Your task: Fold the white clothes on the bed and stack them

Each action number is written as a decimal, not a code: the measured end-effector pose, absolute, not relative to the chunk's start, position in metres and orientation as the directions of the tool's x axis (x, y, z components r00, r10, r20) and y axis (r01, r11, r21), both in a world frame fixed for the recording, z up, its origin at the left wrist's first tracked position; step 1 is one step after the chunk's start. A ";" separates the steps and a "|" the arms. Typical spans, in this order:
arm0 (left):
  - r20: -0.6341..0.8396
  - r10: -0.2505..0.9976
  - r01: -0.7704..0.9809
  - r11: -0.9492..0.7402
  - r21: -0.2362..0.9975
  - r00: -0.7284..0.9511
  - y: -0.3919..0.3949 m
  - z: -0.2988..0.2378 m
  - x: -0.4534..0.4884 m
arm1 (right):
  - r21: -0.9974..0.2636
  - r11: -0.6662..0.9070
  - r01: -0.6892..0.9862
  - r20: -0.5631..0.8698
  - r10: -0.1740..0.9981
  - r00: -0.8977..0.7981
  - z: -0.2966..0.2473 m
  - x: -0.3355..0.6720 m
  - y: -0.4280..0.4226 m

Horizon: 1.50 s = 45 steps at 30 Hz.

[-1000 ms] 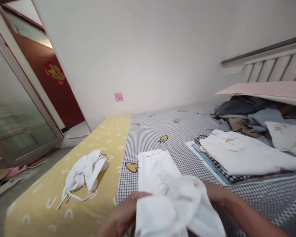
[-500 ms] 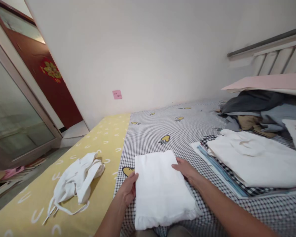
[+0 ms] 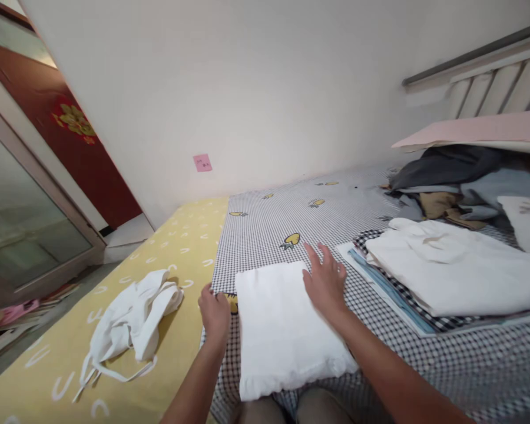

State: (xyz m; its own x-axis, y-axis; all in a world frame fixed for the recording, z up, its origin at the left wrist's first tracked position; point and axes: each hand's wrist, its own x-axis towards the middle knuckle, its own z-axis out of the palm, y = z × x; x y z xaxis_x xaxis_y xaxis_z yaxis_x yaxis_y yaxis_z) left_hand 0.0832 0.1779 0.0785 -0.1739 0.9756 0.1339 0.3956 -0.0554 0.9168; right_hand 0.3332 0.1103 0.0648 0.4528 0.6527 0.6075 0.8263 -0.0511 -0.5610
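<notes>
A white folded cloth with a frayed near edge lies flat on the checked bedding in front of my knees. Just off its left side is my left hand, empty, with the fingers loosely bent and the thumb apart. My right hand is open over the cloth's upper right edge, fingers spread; its thumb is at the cloth's border, and I cannot tell whether it touches. A crumpled white fabric item with thin straps lies to the left on the yellow bedding.
To the right lies a stack of folded clothes, with a white garment on top. Behind it are dark and grey clothes under a pink sheet-like piece. A white wall bounds the bed at the back.
Both hands have let go of the folded cloth's sides. My left hand has moved outward to the left, and my right hand has moved slightly forward and spread its fingers. The view has shifted slightly.
</notes>
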 end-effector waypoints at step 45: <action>0.257 0.898 0.840 -0.428 0.333 0.356 0.172 0.012 0.146 | -0.257 -0.068 0.964 0.228 0.965 0.129 0.000 0.302 0.114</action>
